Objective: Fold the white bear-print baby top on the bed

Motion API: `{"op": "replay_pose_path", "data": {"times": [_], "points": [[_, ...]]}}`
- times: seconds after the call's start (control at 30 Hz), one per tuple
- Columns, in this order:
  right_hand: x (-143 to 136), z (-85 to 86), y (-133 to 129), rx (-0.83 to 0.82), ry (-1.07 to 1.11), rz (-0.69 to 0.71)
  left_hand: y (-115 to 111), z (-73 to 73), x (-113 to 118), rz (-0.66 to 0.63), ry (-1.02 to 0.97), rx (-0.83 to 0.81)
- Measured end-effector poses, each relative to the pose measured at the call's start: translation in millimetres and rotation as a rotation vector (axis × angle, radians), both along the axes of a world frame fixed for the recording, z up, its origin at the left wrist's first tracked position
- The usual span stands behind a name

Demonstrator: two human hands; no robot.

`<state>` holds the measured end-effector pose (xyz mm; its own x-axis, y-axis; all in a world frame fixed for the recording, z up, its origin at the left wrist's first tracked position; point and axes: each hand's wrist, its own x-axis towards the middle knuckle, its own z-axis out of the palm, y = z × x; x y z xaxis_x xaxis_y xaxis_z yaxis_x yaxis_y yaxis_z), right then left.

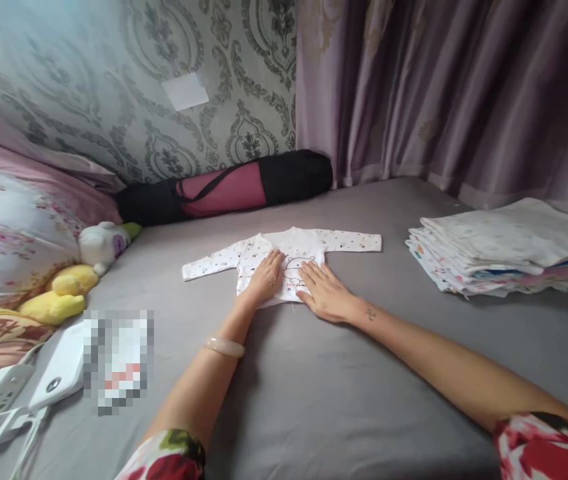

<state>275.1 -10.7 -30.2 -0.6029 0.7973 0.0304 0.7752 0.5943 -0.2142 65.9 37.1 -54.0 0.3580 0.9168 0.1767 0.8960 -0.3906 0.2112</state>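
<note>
Baby shirt (291, 265): spread on grey sheet (304, 393), sleeves outstretched.
Left hand (266, 277): flat on the shirt, fingers extended.
Right hand (327, 295): I rest it there too, fingers parted.

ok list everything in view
Shirt: 1, white, printed, centre
Cloth pile: 1, mostly white, right
Long bag: 1, black and maroon, back
Wall: 1, grey, back
Paper: 1, white, on wall
Curtain: 1, purple, back right
Bedding: 1, floral, white, left
Toys: 2+, white and yellow, left
Socket strip: 1, white, lower left
Flat device: 1, white, beside strip
Leads: unclear count, white, lower left
Pixelated patch: 1, whitish, beside device
Sheet: 1, grey, beneath
Bracelet: 1, pale, left arm
Sleeves: 2, red floral, bottom
Arms: 2, bare, foreground
Left grip: 1, bare, flat on shirt
Right grip: 1, bare, flat on shirt
</note>
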Motion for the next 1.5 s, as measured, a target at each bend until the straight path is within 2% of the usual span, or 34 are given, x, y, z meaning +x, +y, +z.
{"op": "replay_pose_path", "data": {"times": [0.17, 0.33, 0.4, 0.47, 0.53, 0.6, 0.67, 0.77, 0.9, 1.1, 1.2, 1.37, 1.5], "points": [[6, 9.2, -34, -0.089, 0.038, 0.131, 2, -1.5, -6, -0.056, -0.097, 0.037], [18, 27.8, -57, -0.273, 0.147, 0.231, -5, 12.2, 1, 0.005, -0.013, 0.023], [26, 37.9, -50, -0.376, 0.229, 0.284, -11, 23.1, 11, 0.070, 0.050, 0.049], [33, 45.0, -32, -0.474, 0.347, 0.289, -19, 35.3, 24, 0.100, 0.061, 0.072], [40, 46.3, -6, -0.500, 0.459, 0.176, -29, 45.8, 41, 0.049, 0.004, 0.057], [46, 41.2, 24, -0.357, 0.528, -0.030, -41, 51.5, 60, -0.083, -0.094, 0.013], [50, 32.1, 52, -0.163, 0.497, -0.226, -53, 51.4, 77, -0.216, -0.172, -0.028], [50, 17.7, 81, -0.015, 0.343, -0.348, -66, 44.1, 95, -0.261, -0.164, -0.078], [47, 7.3, 92, 0.043, 0.213, -0.341, -72, 36.4, 103, -0.189, -0.093, -0.075], [52, 5.9, 90, 0.066, 0.202, -0.309, -77, 39.5, 110, -0.088, 0.061, -0.032], [54, 6.8, 91, 0.055, 0.203, -0.299, -79, 39.7, 111, -0.075, 0.053, -0.018], [52, 8.5, 91, 0.084, 0.135, -0.282, -78, 35.1, 108, -0.125, 0.040, 0.026], [50, 6.3, 92, 0.125, 0.070, -0.262, -74, 34.4, 105, -0.119, -0.058, 0.016]]}}
